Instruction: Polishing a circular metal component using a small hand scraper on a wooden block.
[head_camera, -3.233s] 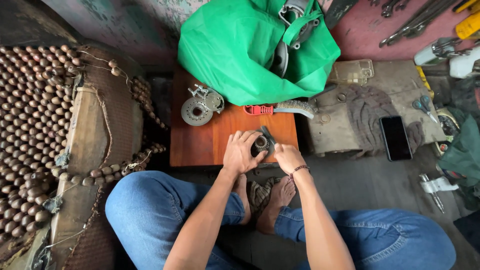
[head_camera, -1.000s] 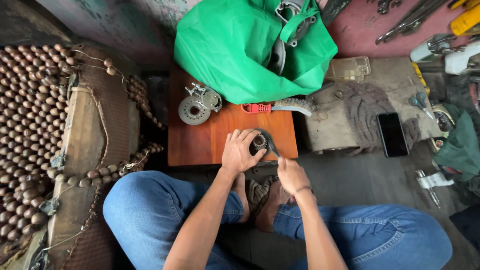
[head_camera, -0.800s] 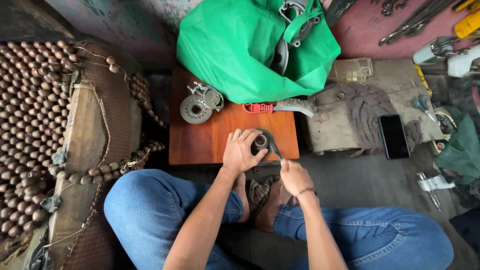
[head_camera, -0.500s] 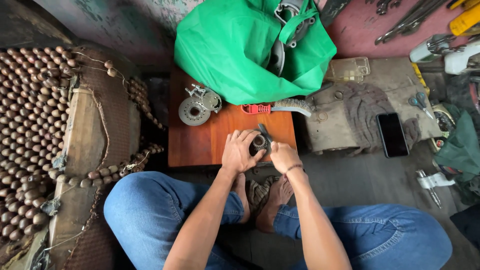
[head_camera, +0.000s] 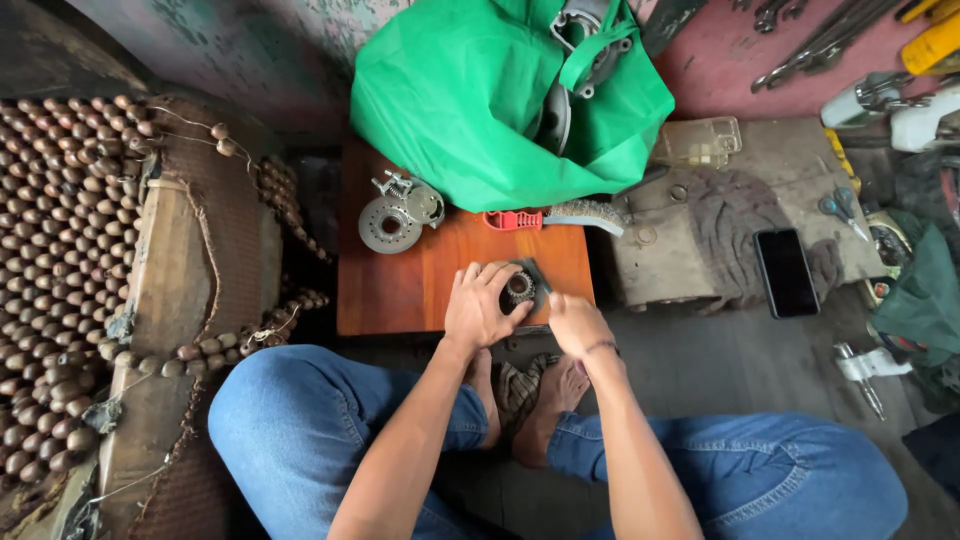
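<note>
My left hand (head_camera: 482, 305) grips a small dark metal gear part (head_camera: 518, 288) on the near edge of a low orange-brown wooden board (head_camera: 420, 285). My right hand (head_camera: 575, 322) is closed just right of the part, and the end of a dark strip (head_camera: 535, 270) laid around the part leads into it. Exactly what its fingers pinch is too small to tell. My blue-jeaned legs and bare feet sit below the board.
A round metal disc assembly (head_camera: 395, 215) and a red-handled wire brush (head_camera: 555, 217) lie at the board's back. A green bag (head_camera: 470, 100) holds metal parts. To the right lie a black phone (head_camera: 787, 272), scissors (head_camera: 840, 208) and wrenches (head_camera: 810, 45). A wooden-bead seat cover (head_camera: 70, 250) fills the left.
My right hand pulled back toward me from the gear part, then returned beside it. My left hand stayed on the part throughout.
</note>
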